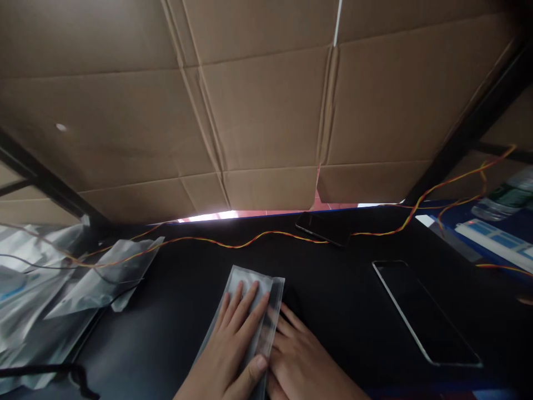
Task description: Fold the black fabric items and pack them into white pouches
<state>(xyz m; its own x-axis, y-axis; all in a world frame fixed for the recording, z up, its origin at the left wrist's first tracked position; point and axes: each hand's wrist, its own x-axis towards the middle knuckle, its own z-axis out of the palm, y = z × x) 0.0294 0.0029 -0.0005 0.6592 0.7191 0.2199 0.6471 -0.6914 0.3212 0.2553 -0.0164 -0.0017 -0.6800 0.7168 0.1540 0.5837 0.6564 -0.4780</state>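
Note:
A grey plastic bag [241, 278] lies flat on the black table [341, 300] near the front edge. My left hand [233, 344] rests on top of it with fingers stretched out flat, the thumb along the bag's right edge. My right hand [300, 355] lies beside it at the bag's right edge, fingers extended, their tips partly under the bag's edge. Neither hand grips anything that I can see.
A pile of similar grey bags [62, 278] lies at the left. A twisted red-yellow wire [258, 239] runs across the table. A dark phone [322, 228] sits at the back, a larger black slab [425, 311] at the right. Cardboard [266, 111] walls the back. A bottle [503, 200] stands far right.

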